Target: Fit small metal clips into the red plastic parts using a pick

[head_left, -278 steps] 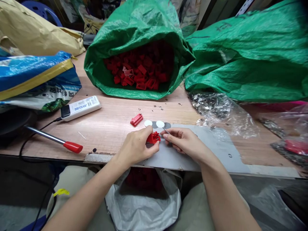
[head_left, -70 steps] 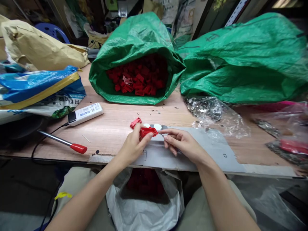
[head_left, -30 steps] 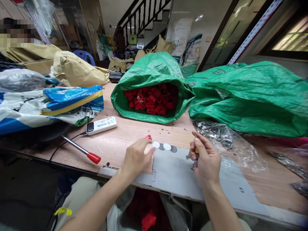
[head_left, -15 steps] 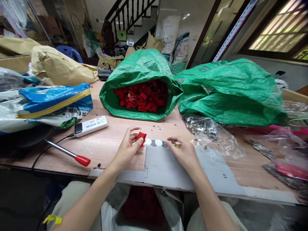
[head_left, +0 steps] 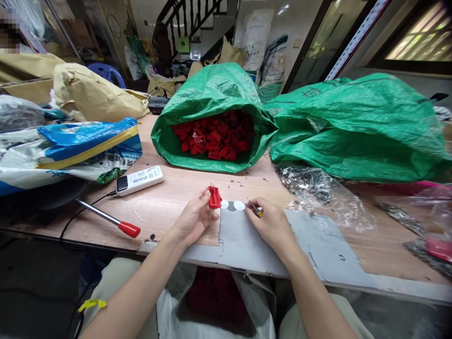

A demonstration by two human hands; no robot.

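My left hand (head_left: pixel 197 214) pinches a small red plastic housing (head_left: pixel 214 197) between thumb and fingers. Its hollow side faces me, and it is held above the table. To the right, my right hand (head_left: pixel 268 219) is closed around a thin, pointed tool with a yellow part (head_left: pixel 259 213). That tool's tip points up and left, apart from the housing; fingers hide the rest, so its exact kind is unclear. Between the hands, white round spots (head_left: pixel 239 205) show on a dark strip at the top of the grey sheet (head_left: pixel 247 240).
Many red housings fill an open green sack (head_left: pixel 162 141) behind my hands. Another green sack (head_left: pixel 356 127) and a clear bag of small metal parts (head_left: pixel 318 188) lie right. Left are a white handheld device (head_left: pixel 141 180) and a red-handled lever (head_left: pixel 129 229). An open sack (head_left: pixel 254 301) of red parts hangs below the edge.
My left hand has turned the red housing so that its hollow side shows. The tool in my right hand is now more visible, tip raised. The whole view has shifted slightly.
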